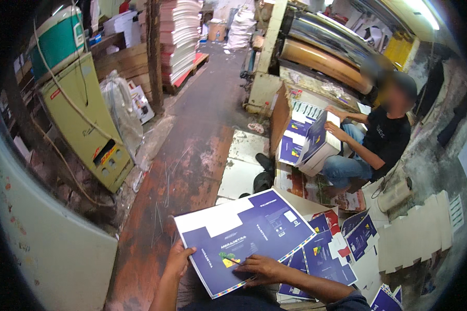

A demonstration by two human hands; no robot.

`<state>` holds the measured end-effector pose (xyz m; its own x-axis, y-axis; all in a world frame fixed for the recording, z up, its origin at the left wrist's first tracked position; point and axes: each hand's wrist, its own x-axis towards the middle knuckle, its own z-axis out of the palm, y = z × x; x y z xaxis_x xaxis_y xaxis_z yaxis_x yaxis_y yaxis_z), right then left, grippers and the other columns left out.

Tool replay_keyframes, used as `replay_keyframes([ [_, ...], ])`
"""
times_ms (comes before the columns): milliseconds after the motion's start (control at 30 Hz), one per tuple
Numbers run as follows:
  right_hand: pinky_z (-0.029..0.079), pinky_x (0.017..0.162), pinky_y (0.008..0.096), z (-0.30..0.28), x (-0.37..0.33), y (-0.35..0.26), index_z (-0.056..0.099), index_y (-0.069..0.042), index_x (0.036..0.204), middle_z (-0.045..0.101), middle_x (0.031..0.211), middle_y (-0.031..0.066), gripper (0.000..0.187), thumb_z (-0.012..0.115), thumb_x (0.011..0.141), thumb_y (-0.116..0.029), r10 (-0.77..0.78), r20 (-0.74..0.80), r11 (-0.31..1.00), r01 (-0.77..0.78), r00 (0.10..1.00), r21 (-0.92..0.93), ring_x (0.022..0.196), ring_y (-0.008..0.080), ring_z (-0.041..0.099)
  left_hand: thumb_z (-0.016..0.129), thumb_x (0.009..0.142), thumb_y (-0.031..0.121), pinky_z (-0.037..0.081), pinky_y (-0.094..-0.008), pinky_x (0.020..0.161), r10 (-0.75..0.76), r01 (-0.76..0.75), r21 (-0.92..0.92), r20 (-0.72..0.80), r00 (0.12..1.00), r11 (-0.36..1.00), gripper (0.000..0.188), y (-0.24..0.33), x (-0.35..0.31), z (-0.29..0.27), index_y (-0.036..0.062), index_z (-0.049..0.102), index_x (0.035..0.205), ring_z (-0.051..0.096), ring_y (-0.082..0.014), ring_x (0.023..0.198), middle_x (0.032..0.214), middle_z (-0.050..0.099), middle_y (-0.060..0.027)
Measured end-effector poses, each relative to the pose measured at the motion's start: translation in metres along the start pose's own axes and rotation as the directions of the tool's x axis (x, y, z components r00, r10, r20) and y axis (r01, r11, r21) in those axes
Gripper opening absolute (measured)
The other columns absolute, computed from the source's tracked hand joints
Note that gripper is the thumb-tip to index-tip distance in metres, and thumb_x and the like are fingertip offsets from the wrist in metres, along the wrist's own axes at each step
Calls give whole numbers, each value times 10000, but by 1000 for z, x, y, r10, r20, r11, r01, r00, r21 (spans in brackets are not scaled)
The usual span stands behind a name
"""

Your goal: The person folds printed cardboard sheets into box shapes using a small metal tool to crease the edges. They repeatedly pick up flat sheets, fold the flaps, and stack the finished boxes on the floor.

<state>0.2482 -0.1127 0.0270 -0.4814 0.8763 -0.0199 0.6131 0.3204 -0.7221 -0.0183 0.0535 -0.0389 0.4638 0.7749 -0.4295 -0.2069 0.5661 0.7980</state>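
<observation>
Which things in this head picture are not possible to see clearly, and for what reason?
All in the head view:
Held sheet: its underside faces away.
Left hand: some fingers are behind that sheet.
Loose sheets: partly covered by the right forearm.
Co-worker's head: blurred.
Lower-right printed sheets: cut off by the lower edge.

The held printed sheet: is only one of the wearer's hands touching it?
No, the left hand grips the held sheet by its left edge; the right hand touches its lower side.
</observation>
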Motion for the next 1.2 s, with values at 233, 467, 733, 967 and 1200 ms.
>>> replay_keyframes([
  [233,481,957,431,-1,2,7,540,-76,1360,579,1284,117,708,775,783,-413,-13,-15,997,14,1000,76,1187,325,517,531,815,-129,485,-362,973,-29,29,-19,-6,1000,999,504,14,0,12,-6,505,1303,617,-251,1073,1169,626,-141],
  [467,383,1037,491,-3,10,4,505,-78,1399,541,1378,110,847,806,731,-504,-39,-127,999,40,991,6,1228,322,485,532,800,-113,528,-405,952,-39,42,-87,31,999,995,510,11,5,-3,17,491,1292,637,-265,1063,1165,626,-139],
  [733,328,1067,483,-4,8,4,469,-62,1418,517,1404,160,882,814,733,-498,-45,-361,993,80,931,83,1277,356,464,600,934,114,451,-416,1014,0,14,-85,163,987,996,499,29,-27,41,33,409,1388,566,-243,1151,1257,567,-98],
  [967,337,1064,433,-5,32,-4,453,-80,1448,570,1361,139,865,832,745,-412,88,-576,988,5,813,157,1213,310,511,811,789,246,460,-425,1014,274,-304,30,359,892,952,764,23,-74,84,18,388,1383,548,-263,1194,1290,550,-117],
  [1200,409,978,357,-19,43,-29,538,-105,1384,583,1305,121,757,839,751,-394,247,-603,940,-37,758,339,1150,250,521,748,872,170,477,-345,930,416,-428,181,102,904,886,485,16,-65,101,5,513,1262,611,-186,1051,1139,637,-82],
])
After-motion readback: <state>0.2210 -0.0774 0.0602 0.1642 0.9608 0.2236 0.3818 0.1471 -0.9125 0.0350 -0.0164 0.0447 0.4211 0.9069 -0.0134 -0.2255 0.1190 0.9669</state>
